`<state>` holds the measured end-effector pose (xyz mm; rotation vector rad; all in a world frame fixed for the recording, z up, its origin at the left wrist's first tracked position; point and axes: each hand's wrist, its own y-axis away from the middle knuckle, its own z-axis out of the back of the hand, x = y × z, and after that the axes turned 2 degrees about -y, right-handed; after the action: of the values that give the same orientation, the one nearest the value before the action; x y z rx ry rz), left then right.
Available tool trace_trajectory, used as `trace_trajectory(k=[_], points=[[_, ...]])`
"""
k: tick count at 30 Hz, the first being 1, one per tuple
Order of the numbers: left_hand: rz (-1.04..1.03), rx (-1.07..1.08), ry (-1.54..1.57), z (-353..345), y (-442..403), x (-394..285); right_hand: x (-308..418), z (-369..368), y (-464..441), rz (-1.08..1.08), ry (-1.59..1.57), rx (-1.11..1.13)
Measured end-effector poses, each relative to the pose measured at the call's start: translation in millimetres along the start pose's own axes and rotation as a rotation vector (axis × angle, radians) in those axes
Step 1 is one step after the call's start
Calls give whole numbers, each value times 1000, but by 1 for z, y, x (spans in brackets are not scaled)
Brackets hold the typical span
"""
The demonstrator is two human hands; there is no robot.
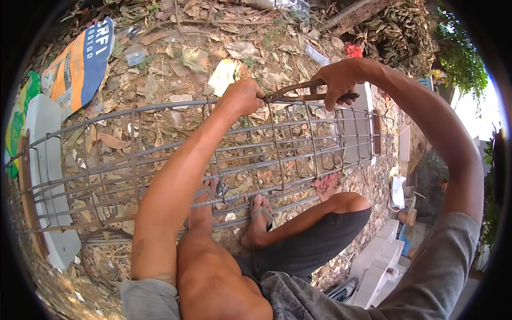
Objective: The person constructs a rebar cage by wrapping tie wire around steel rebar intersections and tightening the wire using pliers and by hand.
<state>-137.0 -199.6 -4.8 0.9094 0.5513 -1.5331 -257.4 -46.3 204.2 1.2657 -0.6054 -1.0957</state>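
Holding the pincers (273, 98) in our right hand (341, 77), clamped on the handles; long axis sideways, tips leftward at the rebar cage's (133, 110) far bar, just beside our curled left hand (242, 97), can't tell if gripping

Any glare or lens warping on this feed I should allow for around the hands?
Head view: wide-angle distortion bows the rebar cage, with black vignetting around the rim; the sky is blown out at right; paper near the left hand glares pale yellow; the pincers look reasonably sharp, but their tip blends into dark steel.
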Motion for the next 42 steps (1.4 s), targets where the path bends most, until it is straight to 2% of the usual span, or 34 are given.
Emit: trace_trajectory(k=[3, 4, 7, 8, 11, 12, 13, 15, 18, 22, 23, 25, 27, 30, 33, 34, 37, 39, 41, 42], points=[[-18, -19, 41, 0, 1, 2, -1, -22, 1, 274, 801, -712], [13, 15, 62, 2, 2, 1, -12, -24, -7, 445, 1070, -981], [-1, 11, 48, 3, 1, 0, -19, -25, -11, 630, 1297, -1196], [1, 8, 55, 4, 1, 0, -20, -25, -14, 583, 1309, -1181], [8, -16, 80, 3, 4, -2, 6, -21, -6, 185, 939, -786], [14, -35, 86, 1, 3, -2, 10, -13, -2, 124, 667, -575], [18, -53, 91, 0, 3, -1, 12, -4, 5, -96, 211, -239], [2, -35, 42, -1, 1, 0, 1, -7, 6, -79, -141, -20], [16, 28, 63, 3, 1, 3, -18, -16, -12, 122, 65, -50], [28, 17, 106, 9, 5, -8, -27, -26, -6, 118, 42, -130], [-87, -173, 173, 4, 15, -13, -29, -28, -4, 119, 41, -135], [-321, -387, 155, -5, 38, -28, -32, -35, 1, 121, 39, -138], [-560, -433, -29, -7, 47, -43, -37, -45, 5, 163, -14, -134], [-794, -311, -298, -2, 46, -64, -54, -70, 15, 248, -126, -136], [-948, -299, -369, 3, 47, -81, -70, -108, 36, 300, -250, -244], [-936, -272, -208, 8, 49, -97, -67, -120, 51, 230, -242, -251], [-497, -89, 235, 10, 41, -120, -91, -176, 46, 384, -102, -479], [-443, -255, 474, 9, 23, -118, -106, -212, 48, 467, -224, -434], [-280, -340, 801, 24, 12, -116, -124, -248, 49, 525, -396, -374], [-242, -403, 848, 38, 10, -113, -135, -267, 51, 549, -505, -428]])
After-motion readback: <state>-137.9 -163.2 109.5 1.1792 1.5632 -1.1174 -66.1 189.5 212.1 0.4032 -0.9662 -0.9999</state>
